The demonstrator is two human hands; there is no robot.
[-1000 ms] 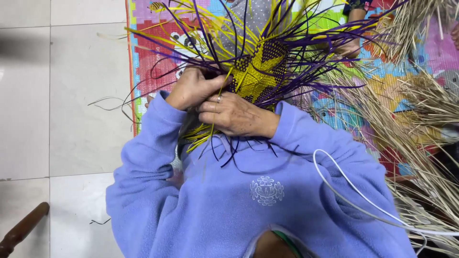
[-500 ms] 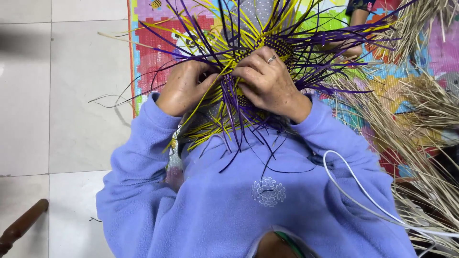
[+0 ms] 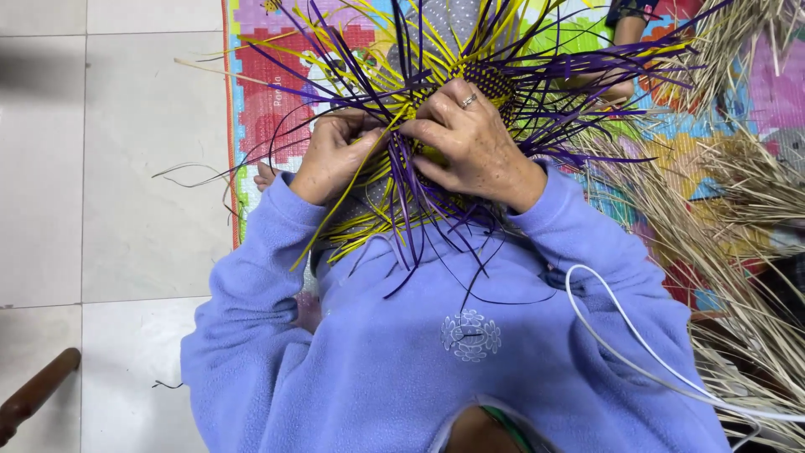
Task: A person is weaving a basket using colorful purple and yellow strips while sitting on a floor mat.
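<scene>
**Purple and yellow strip weaving held in both hands, with points of likely failure**

Purple and yellow flat strips form a half-woven piece [image 3: 470, 92] held against the person's chest, over the lap, its loose ends fanning outward in every direction. The left hand [image 3: 335, 159] is closed, its fingers curled around a bundle of strips at the piece's left side. The right hand [image 3: 474, 147], wearing a ring [image 3: 469, 100], lies over the woven centre with fingertips pinching strips near the left hand. Lavender sleeves [image 3: 251, 277] frame the work. A white cable [image 3: 620, 335] loops across the right arm. Beyond lie a bright patterned mat [image 3: 268, 84], pale floor tiles [image 3: 126, 168] on the left, and heaps of dry straw-coloured fibre [image 3: 738, 218] on the right.

Probable risks, judged from this arrangement: a slackened pinch could let the crossing strips slide and loosen the weave; a strip bent too sharply may crease or split; trailing ends may tangle with the cable or the nearby fibre.
</scene>
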